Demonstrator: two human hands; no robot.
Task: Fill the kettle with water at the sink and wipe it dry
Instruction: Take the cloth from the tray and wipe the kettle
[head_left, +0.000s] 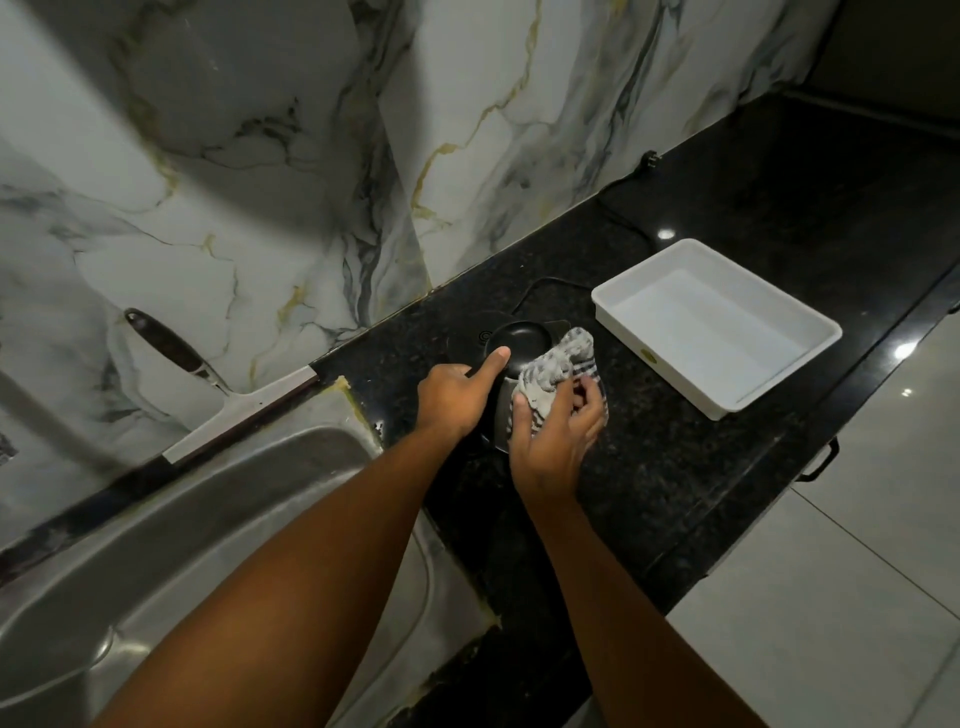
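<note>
place: we take this for a home kitchen
counter: we see a long black speckled granite countertop (675, 467) running along the wall
sink: a brushed stainless steel sink basin (182, 530) is set into the counter at the left
walls: glossy white marble-look wall tiles with grey and gold veins (260, 182) meet in a corner behind the counter
floor: large pale glossy floor tiles (857, 597) lie below the counter edge
cleaning tool: a squeegee with a dark handle and pale blade (228, 405) leans at the wall just behind the sink
container: a shallow white rectangular plastic tray (618, 306) sits on the counter
storage: we make out a black metal drawer pull (826, 460) under the counter edge
</note>
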